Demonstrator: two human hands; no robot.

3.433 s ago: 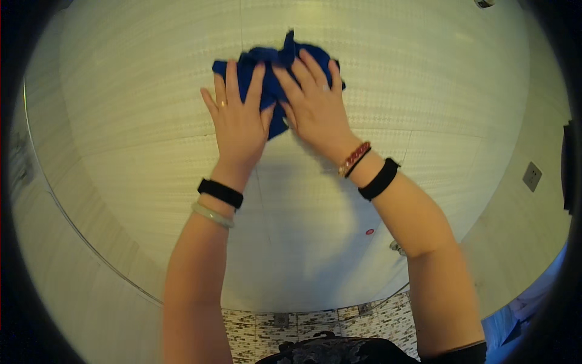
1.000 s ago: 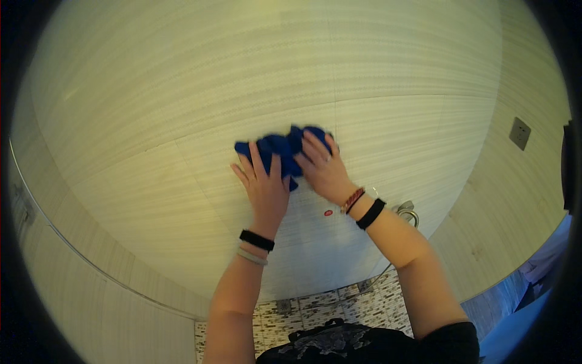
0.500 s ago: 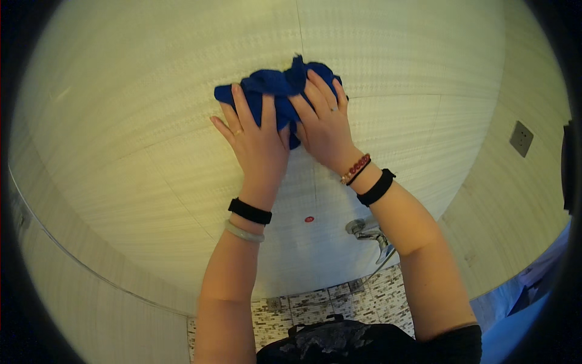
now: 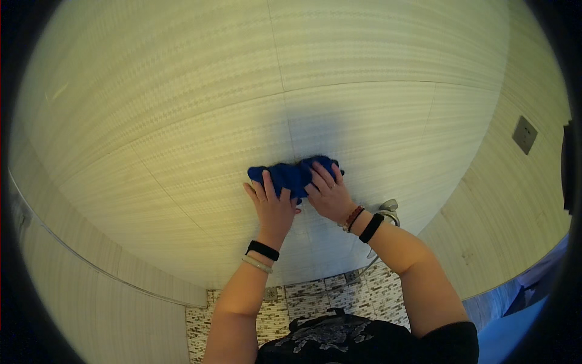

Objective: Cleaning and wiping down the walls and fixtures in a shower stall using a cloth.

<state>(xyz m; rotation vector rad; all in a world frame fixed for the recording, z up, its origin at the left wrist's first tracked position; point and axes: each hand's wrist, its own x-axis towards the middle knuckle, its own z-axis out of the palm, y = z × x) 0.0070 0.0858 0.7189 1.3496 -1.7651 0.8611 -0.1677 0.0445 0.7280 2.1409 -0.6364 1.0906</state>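
A bunched dark blue cloth [image 4: 292, 176] is pressed against the pale, wood-grain wall panel [image 4: 200, 133] in front of me. My left hand [image 4: 276, 212] holds the cloth's left part, fingers spread over it. On the right part lies my right hand [image 4: 331, 198], its fingers slightly bent and gripping the fabric. Both thumbs point inward, close to each other below the cloth. The cloth's underside and the palms' contact with it are hidden.
To the right of my right wrist, a metal tap [image 4: 389, 208] with a hose sticks out of the wall. A grey socket [image 4: 525, 134] sits on the right side wall. Below is a patterned mosaic floor [image 4: 388, 294]. A curved rail edge [image 4: 79, 262] runs along the left.
Both hands have moved down the wall with the blue cloth, nearer to my body. My elbows are more bent. The wall seam that was beside the cloth now lies above it.
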